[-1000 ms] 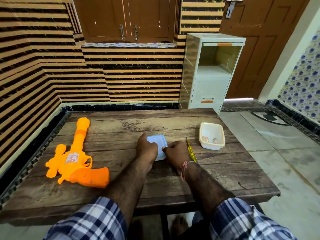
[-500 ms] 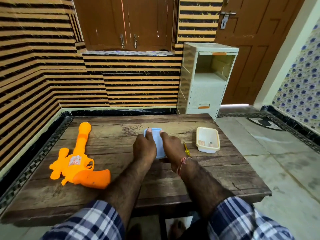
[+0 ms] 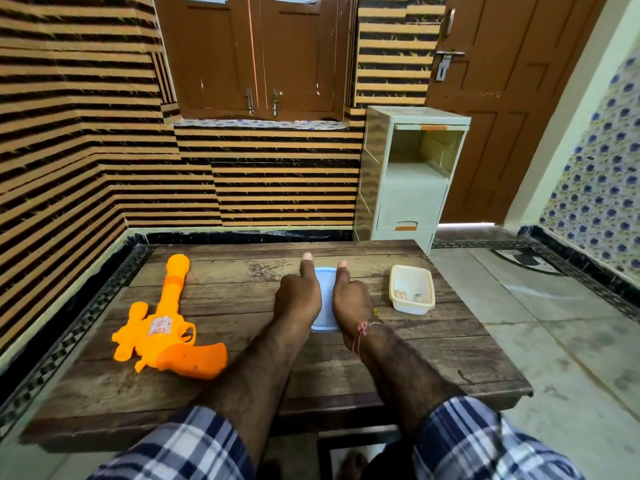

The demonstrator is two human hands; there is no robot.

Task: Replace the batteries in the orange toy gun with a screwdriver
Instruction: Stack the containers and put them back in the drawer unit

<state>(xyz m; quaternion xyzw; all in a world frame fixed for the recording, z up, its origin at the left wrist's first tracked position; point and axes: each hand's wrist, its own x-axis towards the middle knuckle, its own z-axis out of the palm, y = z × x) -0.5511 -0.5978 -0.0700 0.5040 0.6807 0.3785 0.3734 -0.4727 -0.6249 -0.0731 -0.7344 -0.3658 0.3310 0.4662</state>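
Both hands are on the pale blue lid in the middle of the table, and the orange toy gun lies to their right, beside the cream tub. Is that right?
Not quite. In the head view the left hand and right hand do hold the pale blue lid, but the orange toy gun lies to their left. Only the cream tub sits to their right.

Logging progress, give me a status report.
Both hands, left hand, right hand, grip blue lid. Orange toy gun untouched at left. Screwdriver mostly hidden beside right hand.
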